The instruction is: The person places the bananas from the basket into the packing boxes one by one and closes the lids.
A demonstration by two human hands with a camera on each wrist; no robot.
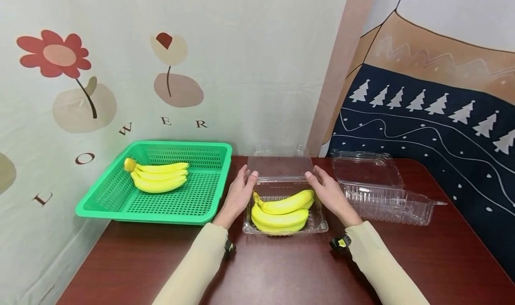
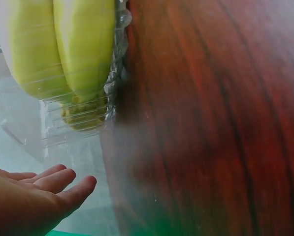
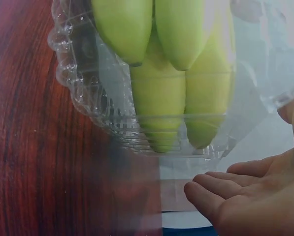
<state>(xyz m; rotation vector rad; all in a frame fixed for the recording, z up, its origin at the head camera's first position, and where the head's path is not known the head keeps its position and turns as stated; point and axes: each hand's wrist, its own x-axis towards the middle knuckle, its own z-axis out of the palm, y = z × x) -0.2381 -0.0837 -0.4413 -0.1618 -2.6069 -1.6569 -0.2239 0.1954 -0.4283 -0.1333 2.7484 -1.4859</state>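
A clear plastic clamshell box stands on the table with its lid raised at the back. Yellow bananas lie inside, some on top of others; the left and right wrist views show them through the ribbed walls. My left hand is at the box's left side, fingers extended and thumb near the lid. On the opposite side is my right hand, likewise with extended fingers. Both wrist views show a gap between the fingers and the box wall. Whether either thumb touches the lid, I cannot tell.
To the left sits a green perforated basket with a bunch of bananas in it. Another clear clamshell box stands lid-up on the right. A patterned cloth hangs behind the dark red table.
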